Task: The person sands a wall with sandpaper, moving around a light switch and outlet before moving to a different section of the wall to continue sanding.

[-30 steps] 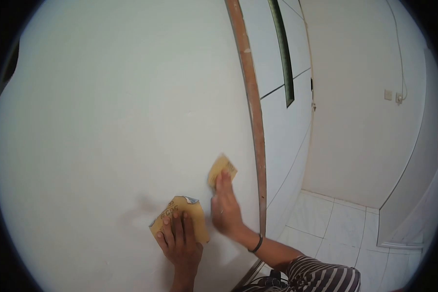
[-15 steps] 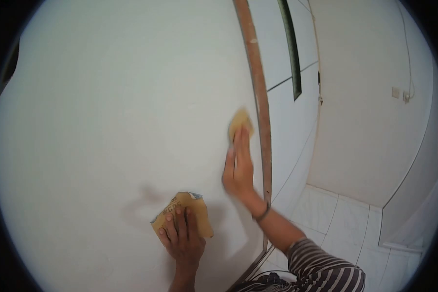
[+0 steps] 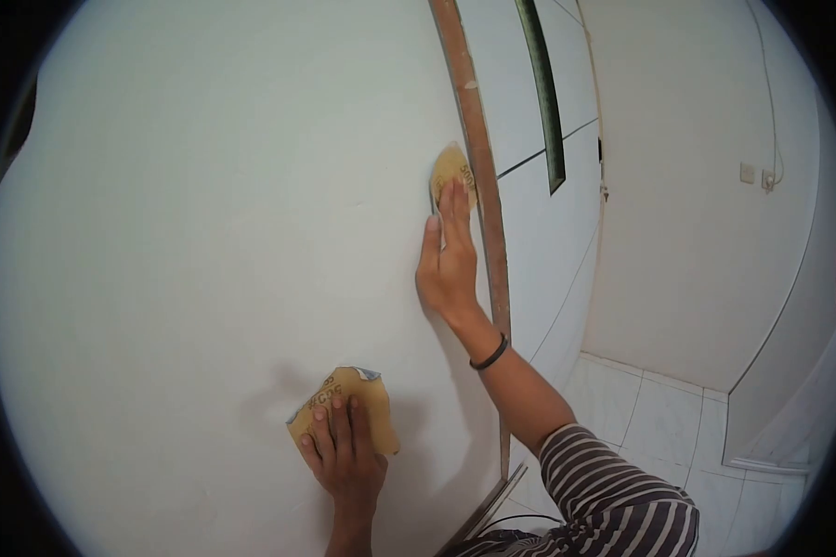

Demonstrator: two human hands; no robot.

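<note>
right hand [image 3: 449, 265], flat on its sandpaper piece [image 3: 453, 172], has slid up to frame centre beside the wooden edge strip [image 3: 481, 176]; left hand [image 3: 344, 450] stays pressing sandpaper sheet [image 3: 344, 408] on white wall [image 3: 204, 232] lower down.

Home interior under renovation, bare white wall [image 3: 204, 186], tiled floor [image 3: 659, 427], wall socket [image 3: 741, 173], unpainted wooden door frame [image 3: 478, 158]

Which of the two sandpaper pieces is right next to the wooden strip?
The upper sandpaper piece under the right hand; the lower sandpaper piece, under the left hand, lies well away from the wooden strip.
</note>
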